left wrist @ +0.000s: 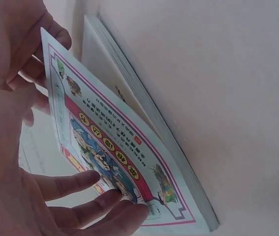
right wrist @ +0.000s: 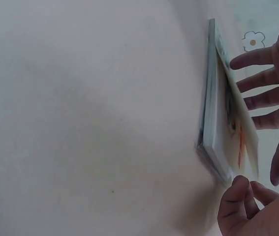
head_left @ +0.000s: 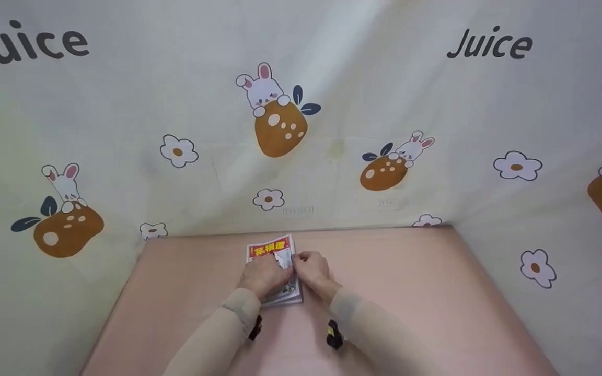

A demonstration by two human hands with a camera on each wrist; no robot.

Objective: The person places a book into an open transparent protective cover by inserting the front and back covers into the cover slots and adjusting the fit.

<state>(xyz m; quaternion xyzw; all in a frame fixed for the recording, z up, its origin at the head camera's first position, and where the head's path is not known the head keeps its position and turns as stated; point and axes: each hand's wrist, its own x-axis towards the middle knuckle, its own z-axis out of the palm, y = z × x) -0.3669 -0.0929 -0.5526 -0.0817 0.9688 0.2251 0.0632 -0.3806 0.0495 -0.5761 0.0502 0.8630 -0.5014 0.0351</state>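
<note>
A thin book (head_left: 285, 243) with a red title band and yellow characters lies on the table, its colourful cover lifted partly away from the pages. In the left wrist view the raised cover (left wrist: 124, 128) slants over the white page stack (left wrist: 129, 81). My left hand (head_left: 264, 274) lies across the cover, straight fingers (left wrist: 73, 184) spread and touching its printed face. At the book's right edge, my right hand (head_left: 314, 269) has thumb and fingers curled together, pinching the cover near its corner. Beneath the cover, the right wrist view shows a page (right wrist: 230, 115) with a coloured picture.
The table (head_left: 395, 282) has a pale pink covering. Behind and at both sides hangs a light curtain (head_left: 343, 104) printed with rabbits, fruit, flowers and the word Juice. Dark straps (head_left: 334, 334) show below both sleeves.
</note>
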